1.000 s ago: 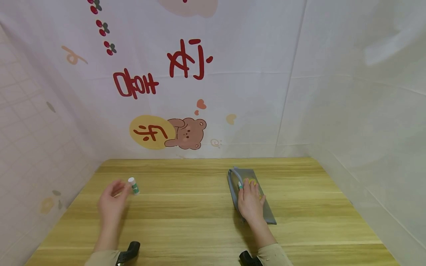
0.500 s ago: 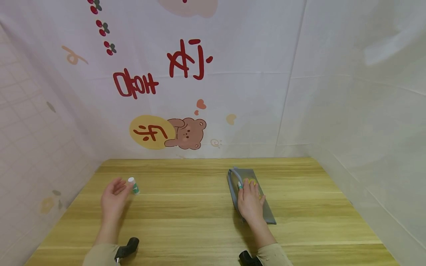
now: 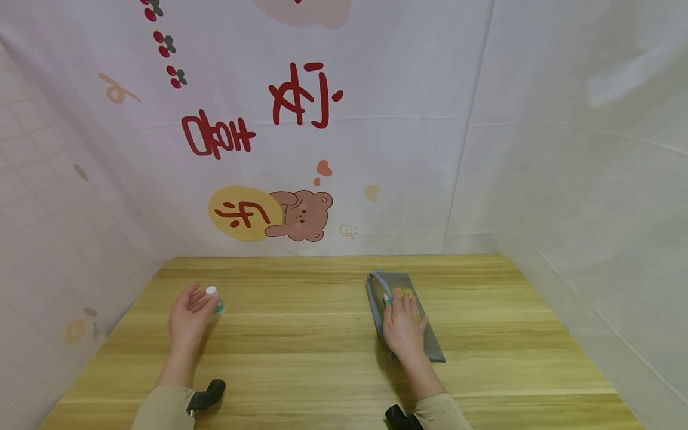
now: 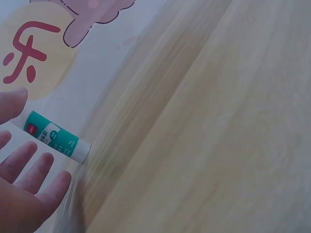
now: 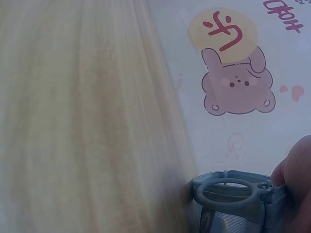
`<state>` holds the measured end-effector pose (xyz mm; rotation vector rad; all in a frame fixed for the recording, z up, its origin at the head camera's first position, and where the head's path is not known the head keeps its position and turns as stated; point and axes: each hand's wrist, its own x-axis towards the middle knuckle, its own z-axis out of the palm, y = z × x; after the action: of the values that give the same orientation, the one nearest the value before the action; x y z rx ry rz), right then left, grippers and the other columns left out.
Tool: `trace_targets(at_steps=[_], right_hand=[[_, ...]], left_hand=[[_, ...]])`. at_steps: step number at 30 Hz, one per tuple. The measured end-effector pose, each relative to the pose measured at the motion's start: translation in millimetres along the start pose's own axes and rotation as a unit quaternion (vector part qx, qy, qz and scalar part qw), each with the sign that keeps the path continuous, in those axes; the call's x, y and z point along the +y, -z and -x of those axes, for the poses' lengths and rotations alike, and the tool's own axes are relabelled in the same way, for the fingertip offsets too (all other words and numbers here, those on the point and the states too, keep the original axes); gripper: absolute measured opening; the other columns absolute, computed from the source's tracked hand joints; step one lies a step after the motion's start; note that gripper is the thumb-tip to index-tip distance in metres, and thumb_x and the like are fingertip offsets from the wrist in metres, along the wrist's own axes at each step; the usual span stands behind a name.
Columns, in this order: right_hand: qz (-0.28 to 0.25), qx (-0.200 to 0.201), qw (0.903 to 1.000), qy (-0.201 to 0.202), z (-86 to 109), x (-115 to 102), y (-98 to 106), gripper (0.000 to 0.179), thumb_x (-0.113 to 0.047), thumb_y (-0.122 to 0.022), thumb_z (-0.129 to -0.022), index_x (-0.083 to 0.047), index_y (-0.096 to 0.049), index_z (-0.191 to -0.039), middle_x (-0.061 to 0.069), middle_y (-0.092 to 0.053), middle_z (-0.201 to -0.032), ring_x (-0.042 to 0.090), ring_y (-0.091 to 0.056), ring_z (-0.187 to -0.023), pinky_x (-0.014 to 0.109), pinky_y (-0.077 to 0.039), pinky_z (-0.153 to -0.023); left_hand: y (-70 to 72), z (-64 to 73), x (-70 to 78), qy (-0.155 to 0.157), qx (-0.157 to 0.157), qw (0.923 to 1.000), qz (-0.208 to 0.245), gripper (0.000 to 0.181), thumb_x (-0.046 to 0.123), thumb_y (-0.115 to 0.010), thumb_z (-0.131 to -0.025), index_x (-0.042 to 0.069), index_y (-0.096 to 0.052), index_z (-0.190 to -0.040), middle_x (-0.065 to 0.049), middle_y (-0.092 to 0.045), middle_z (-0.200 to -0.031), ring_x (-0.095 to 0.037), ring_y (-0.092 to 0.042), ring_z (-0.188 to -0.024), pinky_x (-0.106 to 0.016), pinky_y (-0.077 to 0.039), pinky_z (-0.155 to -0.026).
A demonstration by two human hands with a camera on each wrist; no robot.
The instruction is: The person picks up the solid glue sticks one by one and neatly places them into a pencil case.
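At the left of the table, a white-capped green glue stick (image 3: 219, 307) stands upright. My left hand (image 3: 188, 316) is right beside it, thumb and fingers spread to either side of the glue stick (image 4: 54, 137) in the left wrist view. On the right lies a grey zip pouch (image 3: 434, 352), its mouth gaping toward the left. My right hand (image 3: 404, 328) rests on top of the pouch with fingers stretched forward. A white-and-green stick (image 3: 387, 300) shows inside the mouth, and something yellow (image 3: 408, 293) shows by the fingertips. In the right wrist view, the pouch's rim (image 5: 228, 199) appears near the fingers.
The wooden table (image 3: 301, 358) reaches back to a white cloth backdrop (image 3: 398, 149) printed with a bear and red characters. Cloth walls flank both sides. A black wrist mount (image 3: 208, 394) sits at the left sleeve, another black mount (image 3: 400, 418) at the right.
My left hand has shifted slightly right and forward, bringing its fingers up to the glue stick. My right hand and the pouch stay in place.
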<state>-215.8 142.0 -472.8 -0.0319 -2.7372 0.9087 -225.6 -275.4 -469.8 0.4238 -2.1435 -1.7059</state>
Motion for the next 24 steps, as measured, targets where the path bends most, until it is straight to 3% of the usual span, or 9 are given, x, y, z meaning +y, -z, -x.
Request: trace_targets(at_steps=[13,24], right_hand=[[0.004,-0.004,1.0000,-0.001,0.1,-1.5,1.1,0.048,-0.017,-0.040,-0.104,0.009,-0.039,-0.145,0.036,-0.033,-0.148,0.055,-0.023,-0.139,0.083,-0.010,-0.101],[0.010,-0.005,0.9999,-0.004,-0.5,-1.0,1.5,0.048,-0.017,-0.040,-0.104,0.009,-0.039,-0.145,0.035,-0.035,-0.148,0.054,-0.024,-0.139,0.083,-0.011,-0.100]], left_hand=[[-4.1,-4.2,-6.5,-0.022,0.008,0.9992,-0.034,0.055,0.013,-0.071,-0.093,-0.003,-0.049,-0.141,-0.024,-0.056,-0.132,0.014,-0.050,-0.084,-0.002,-0.044,-0.076],[-6.4,-4.0,-8.7,-0.014,0.018,0.9973,-0.070,0.044,0.015,-0.068,-0.095,-0.001,-0.055,-0.134,-0.023,-0.059,-0.131,0.008,-0.049,-0.090,-0.003,-0.041,-0.078]])
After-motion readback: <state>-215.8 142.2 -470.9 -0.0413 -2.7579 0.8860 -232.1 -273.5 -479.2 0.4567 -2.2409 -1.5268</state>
